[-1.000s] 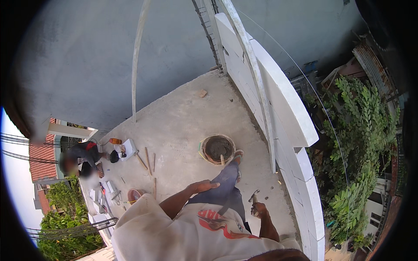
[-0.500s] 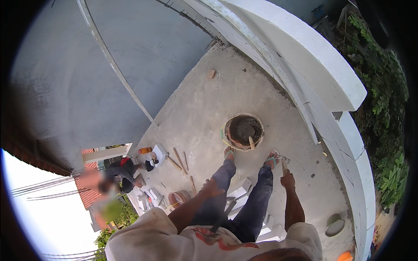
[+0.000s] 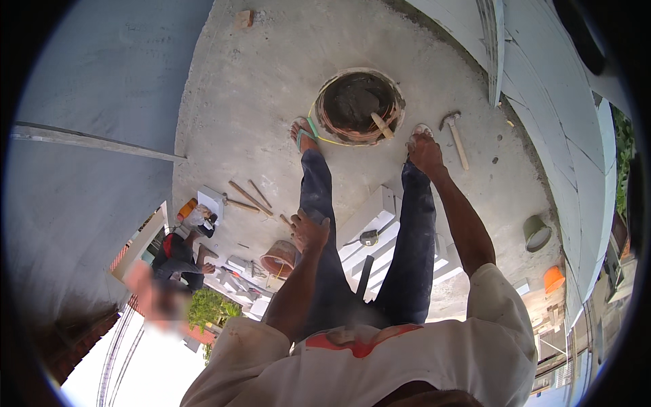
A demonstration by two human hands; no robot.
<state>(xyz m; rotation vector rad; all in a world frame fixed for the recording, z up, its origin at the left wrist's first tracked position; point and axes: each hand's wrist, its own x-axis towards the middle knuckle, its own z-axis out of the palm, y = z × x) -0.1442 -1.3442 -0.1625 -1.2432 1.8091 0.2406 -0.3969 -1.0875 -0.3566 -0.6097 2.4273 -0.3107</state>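
My left hand (image 3: 310, 232) rests on my left trouser leg near the knee, fingers spread and holding nothing. My right hand (image 3: 426, 154) reaches down over my right foot; its fingers point toward the foot, apart, with nothing seen in them. Just right of it, a hammer (image 3: 459, 146) with a wooden handle lies on the concrete. Ahead, between and beyond my feet, stands a round bucket (image 3: 401, 102) of wet grey mortar (image 3: 356, 98). A tool's wooden handle (image 3: 382, 125) sticks out over the near rim, its other end hidden in the mortar.
Behind my legs lie white blocks (image 3: 373, 210) with a tape measure (image 3: 368, 237). At left are wooden sticks (image 3: 251, 197), a reddish bucket (image 3: 279, 256) and a crouching co-worker (image 3: 178, 258). A green bucket (image 3: 537, 234) lies right, near the curved white wall (image 3: 556, 108).
The hammer has left my right hand and lies on the floor. That hand has moved forward to my right foot. The view has shifted; my left hand stays on my leg.
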